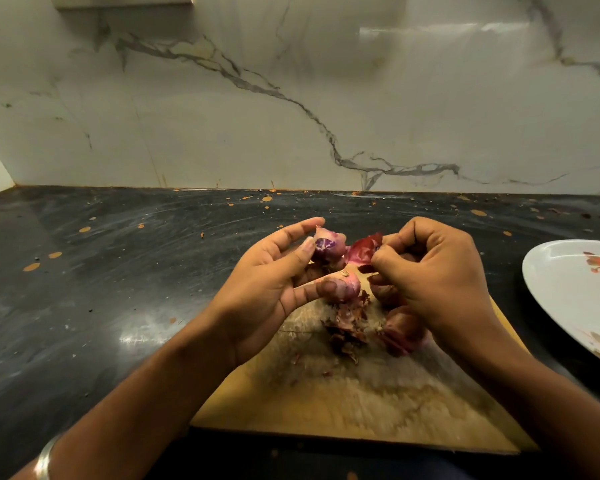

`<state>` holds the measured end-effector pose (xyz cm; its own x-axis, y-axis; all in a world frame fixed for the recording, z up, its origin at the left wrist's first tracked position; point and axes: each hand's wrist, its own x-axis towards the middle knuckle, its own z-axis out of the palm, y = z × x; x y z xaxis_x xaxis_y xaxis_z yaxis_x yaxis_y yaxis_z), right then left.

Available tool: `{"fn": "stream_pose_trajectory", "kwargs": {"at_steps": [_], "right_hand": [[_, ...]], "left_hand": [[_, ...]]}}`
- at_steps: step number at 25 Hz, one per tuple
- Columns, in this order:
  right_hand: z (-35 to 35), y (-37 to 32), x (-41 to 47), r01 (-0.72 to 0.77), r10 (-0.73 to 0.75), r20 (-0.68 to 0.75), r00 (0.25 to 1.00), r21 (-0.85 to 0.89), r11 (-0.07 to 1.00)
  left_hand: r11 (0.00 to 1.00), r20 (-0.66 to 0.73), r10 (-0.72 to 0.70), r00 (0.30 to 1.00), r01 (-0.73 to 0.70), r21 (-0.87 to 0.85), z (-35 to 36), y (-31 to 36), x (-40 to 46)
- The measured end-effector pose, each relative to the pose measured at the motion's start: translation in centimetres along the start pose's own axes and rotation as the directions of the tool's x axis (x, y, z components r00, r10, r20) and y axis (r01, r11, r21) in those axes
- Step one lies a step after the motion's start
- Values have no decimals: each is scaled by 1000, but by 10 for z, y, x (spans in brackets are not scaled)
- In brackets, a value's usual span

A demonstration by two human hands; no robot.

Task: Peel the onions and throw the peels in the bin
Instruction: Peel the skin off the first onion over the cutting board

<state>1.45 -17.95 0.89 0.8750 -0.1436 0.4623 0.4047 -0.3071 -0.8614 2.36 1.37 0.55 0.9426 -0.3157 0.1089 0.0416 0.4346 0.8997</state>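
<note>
Chopping board (378, 403) nearest; left hand (264, 289) grips onion (328, 247) (half-peeled), right hand (433, 268) pinches peel (362, 250).

A single head-worn wide-angle view looks forward and down from close above the worn wooden chopping board (343, 393), which fills the lower middle. Beyond the board, the dark speckled stone surface (118, 254) runs back to the white veined marble wall (291, 98), its lines bowed by the lens.
</note>
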Motion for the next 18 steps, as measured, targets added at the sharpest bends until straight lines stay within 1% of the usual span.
{"fn": "stream_pose_trajectory", "kwargs": {"at_steps": [2, 4, 7, 11, 13, 15, 18], "right_hand": [[0, 2, 0, -5, 5, 9, 1000, -33, 999], [0, 3, 0, -10, 10, 7, 1000, -30, 1000], [1, 1, -1, 35, -33, 30, 999, -76, 996], [0, -1, -1, 19, -18, 25, 1000, -40, 999], [-1, -1, 0, -1, 1, 26, 1000, -14, 1000], [-2, -2, 0, 11, -9, 45, 999, -45, 999], [-2, -4, 0, 58, -44, 96, 994, -152, 987]], "left_hand": [[1000, 2, -22, 1000, 22, 6, 0, 0, 1], [1000, -5, -28, 1000, 28, -7, 1, -1, 0], [1000, -30, 17, 999, -17, 1, 1, -2, 0], [1000, -47, 14, 999, -15, -23, 0, 0, -1], [1000, -50, 13, 999, -11, 24, -1, 1, -1], [998, -52, 20, 998, -16, 63, -2, 2, -1], [998, -89, 30, 996, -25, 50, -4, 1, 1]]}}
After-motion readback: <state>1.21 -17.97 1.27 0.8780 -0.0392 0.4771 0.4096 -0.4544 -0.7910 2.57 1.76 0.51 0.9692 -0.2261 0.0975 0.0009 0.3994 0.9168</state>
